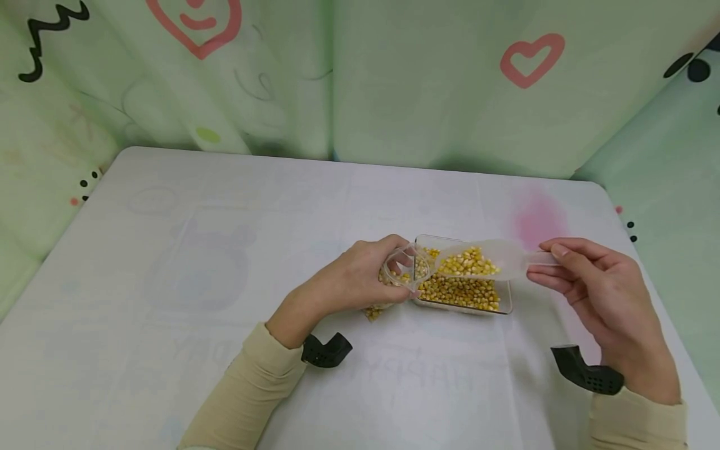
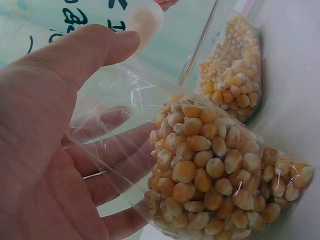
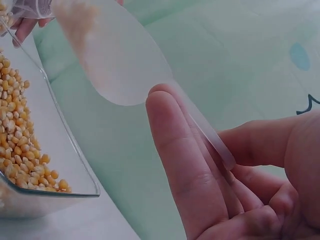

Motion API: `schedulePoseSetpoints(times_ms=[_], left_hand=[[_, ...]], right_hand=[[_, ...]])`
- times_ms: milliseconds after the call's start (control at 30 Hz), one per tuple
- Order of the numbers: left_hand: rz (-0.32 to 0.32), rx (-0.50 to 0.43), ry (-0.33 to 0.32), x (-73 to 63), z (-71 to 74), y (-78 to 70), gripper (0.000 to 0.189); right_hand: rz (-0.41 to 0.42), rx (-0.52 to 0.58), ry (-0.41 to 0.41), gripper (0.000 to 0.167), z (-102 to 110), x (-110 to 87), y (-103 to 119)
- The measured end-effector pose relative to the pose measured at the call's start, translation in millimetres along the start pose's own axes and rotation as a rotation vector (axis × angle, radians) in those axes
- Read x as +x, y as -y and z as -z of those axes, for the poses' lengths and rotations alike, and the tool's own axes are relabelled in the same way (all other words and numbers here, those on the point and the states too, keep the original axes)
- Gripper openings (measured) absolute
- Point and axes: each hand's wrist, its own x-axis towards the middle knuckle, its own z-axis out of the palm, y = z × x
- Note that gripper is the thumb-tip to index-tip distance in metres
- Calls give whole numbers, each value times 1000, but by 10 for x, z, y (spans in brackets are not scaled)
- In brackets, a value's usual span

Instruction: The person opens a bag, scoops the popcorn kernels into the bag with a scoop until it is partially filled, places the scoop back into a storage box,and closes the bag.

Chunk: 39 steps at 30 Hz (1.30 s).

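My left hand (image 1: 360, 275) grips a clear plastic bag (image 2: 125, 150) around its open mouth, thumb on one side and fingers on the other. Corn kernels (image 2: 210, 170) fill the bag's lower part. In my right hand (image 1: 607, 294) the handle of a translucent white scoop (image 1: 512, 259) is pinched between thumb and fingers. The scoop carries kernels and is held level, its tip right at the bag's mouth. Below it a clear rectangular container (image 1: 509, 303) holds more corn kernels (image 1: 461, 294), also seen in the right wrist view.
The white-covered table (image 1: 169, 250) surrounds the bag and container. Green patterned curtains (image 1: 422, 94) hang behind it and at both sides. A black wrist device (image 1: 327, 350) sits under my left wrist, another black device (image 1: 587, 372) by the right.
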Motion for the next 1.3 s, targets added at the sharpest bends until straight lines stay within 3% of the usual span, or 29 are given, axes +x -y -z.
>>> schedulePoseSetpoints(times_ms=[333,833,1300], left_hand=[[-7,16,-6,2,-11,-1,48],[-16,22,-8,-2,-10,-17,48],[-2,38,-17,7,-8,-24,47]], right_hand=[[21,-8,-7,24,-60,-27,47],[48,21,93,27,-230,-48,71],[100,-64,102,24,-346,-76,98]])
